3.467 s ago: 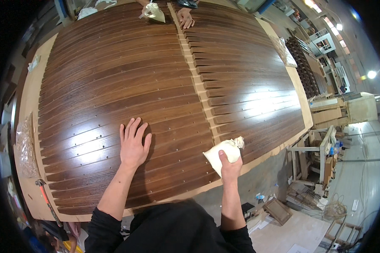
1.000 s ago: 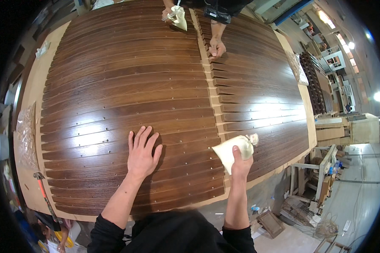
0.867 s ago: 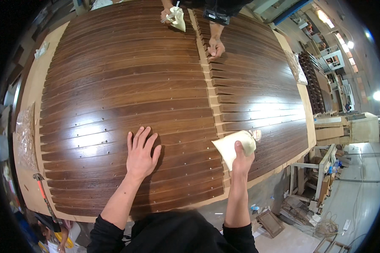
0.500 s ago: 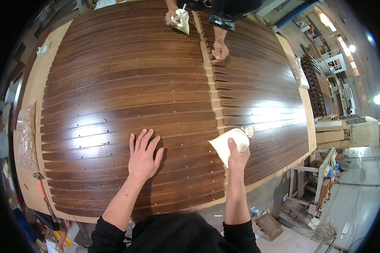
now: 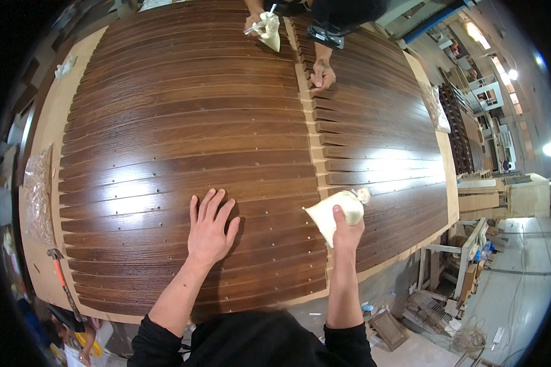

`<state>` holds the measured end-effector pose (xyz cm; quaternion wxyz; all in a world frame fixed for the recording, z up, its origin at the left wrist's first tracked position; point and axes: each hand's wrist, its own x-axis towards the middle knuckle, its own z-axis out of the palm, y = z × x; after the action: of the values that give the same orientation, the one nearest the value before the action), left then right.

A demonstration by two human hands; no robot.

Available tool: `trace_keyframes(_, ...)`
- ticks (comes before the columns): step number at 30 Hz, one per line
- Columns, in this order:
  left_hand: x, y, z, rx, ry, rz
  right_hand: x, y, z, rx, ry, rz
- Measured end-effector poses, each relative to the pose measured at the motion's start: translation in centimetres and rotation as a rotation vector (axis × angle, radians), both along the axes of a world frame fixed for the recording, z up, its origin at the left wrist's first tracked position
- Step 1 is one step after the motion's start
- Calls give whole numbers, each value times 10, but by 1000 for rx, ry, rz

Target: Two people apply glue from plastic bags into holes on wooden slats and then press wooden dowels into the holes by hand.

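A tied plastic piping bag (image 5: 327, 215) full of cream-coloured paste is in my right hand (image 5: 347, 232), thumb on top and fingers wrapped beneath. Its pointed tip faces left, over the dark wooden slats beside the pale gap strip. My left hand (image 5: 209, 235) lies flat on the slats with its fingers spread, holding nothing. The brown slats (image 5: 196, 153) run side by side in two panels, dotted with small holes, some of them filled with pale spots. Between the panels runs a light wooden strip (image 5: 313, 140).
Across the table a co-worker's hand (image 5: 253, 24) holds another paste bag (image 5: 269, 33); their other hand (image 5: 322, 76) hovers by the strip. An orange-handled hammer (image 5: 61, 275) lies at the left edge, near a plastic bag of small pieces (image 5: 38, 202). Another clear bag (image 5: 433, 107) sits on the right edge.
My right hand and the paste bag have shifted very slightly right and down. The co-worker's hands and bag have moved slightly to the right. My left hand stays nearly in place.
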<state>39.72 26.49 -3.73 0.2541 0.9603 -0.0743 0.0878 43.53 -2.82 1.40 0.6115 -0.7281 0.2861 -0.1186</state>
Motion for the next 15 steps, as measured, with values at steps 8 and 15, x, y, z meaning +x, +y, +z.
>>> trace_keyframes(8, 0, 0, -1, 7, 22, 6, 26, 8, 6, 105, -21, -11)
trace_keyframes(15, -1, 1, 1, -6, 15, 4, 35, 12, -7, 114, -114, 83)
